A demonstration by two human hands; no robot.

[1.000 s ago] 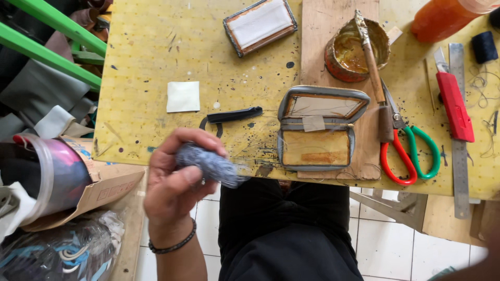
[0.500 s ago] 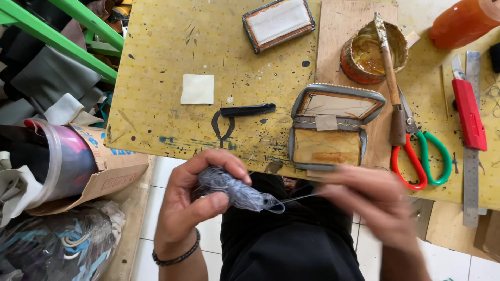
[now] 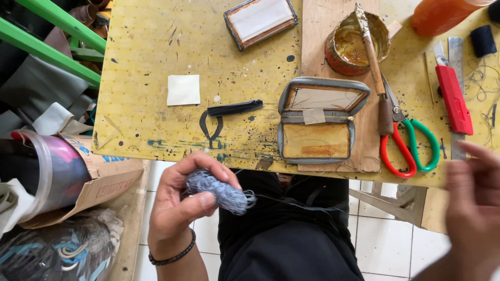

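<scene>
Below the near edge of the yellow tabletop [image 3: 146, 78], just under the open grey zip case [image 3: 320, 122]: a bundle of grey-blue thread [image 3: 219, 191], pinched in the closed left hand [image 3: 182, 208], long axis pointing toward the right hand. One strand runs off the bundle toward that blurred right hand [image 3: 471, 208], well apart; its grip cannot be told.

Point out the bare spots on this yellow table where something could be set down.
Free: left end of the yellow table, around the white square patch, up to the framed pad. Crowded: right side, with open zip pouch, glue tin, scissors, red cutter.
</scene>
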